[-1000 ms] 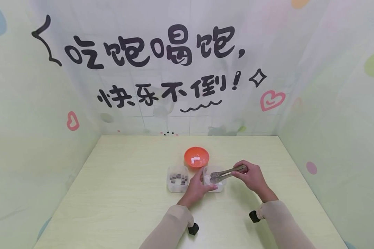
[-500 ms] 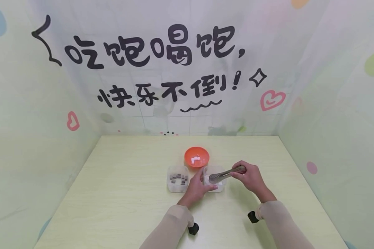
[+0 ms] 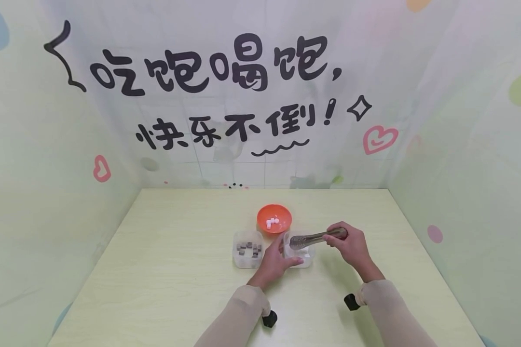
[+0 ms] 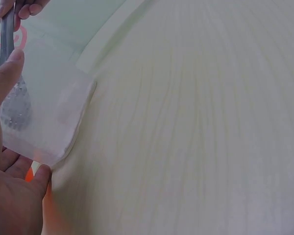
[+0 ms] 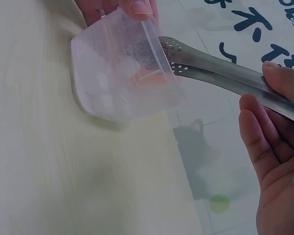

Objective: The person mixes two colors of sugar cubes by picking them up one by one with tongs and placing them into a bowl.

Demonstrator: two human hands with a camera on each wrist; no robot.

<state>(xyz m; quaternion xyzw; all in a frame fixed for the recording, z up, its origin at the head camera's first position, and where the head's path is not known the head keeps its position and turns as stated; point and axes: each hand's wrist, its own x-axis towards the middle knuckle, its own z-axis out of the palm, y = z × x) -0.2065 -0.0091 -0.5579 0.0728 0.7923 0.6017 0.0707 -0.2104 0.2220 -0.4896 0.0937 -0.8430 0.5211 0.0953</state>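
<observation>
1. The person's right hand (image 3: 351, 246) pinches a pair of silver metal tongs (image 3: 316, 238) between thumb and fingers, near the right-hand end.
2. The tongs slope down to the left; their perforated arms lie close together, with the tips over the near rim line and inside a squarish, translucent plastic box (image 5: 95, 93). Whether the tips hold anything cannot be told through the cloudy wall.
3. The person's left hand (image 3: 274, 264) grips that box from its left side, thumb on the near side, other fingers toward the far side.
4. Whitish contents, blurred, lie in the bottom of the gripped box.
5. Just left of the left hand stands a second squarish, translucent plastic box (image 3: 247, 263), holding small dark greyish-brown cubes (image 3: 249, 246).
6. Beyond both boxes sits a round, bright orange bowl (image 3: 264, 213) with a few small pinkish-white pieces (image 3: 272, 221) clustered inside.
7. Everything rests on a pale wood-grain table (image 3: 178, 289); behind it, a pale wall (image 3: 178, 108) carries large black Chinese lettering.
</observation>
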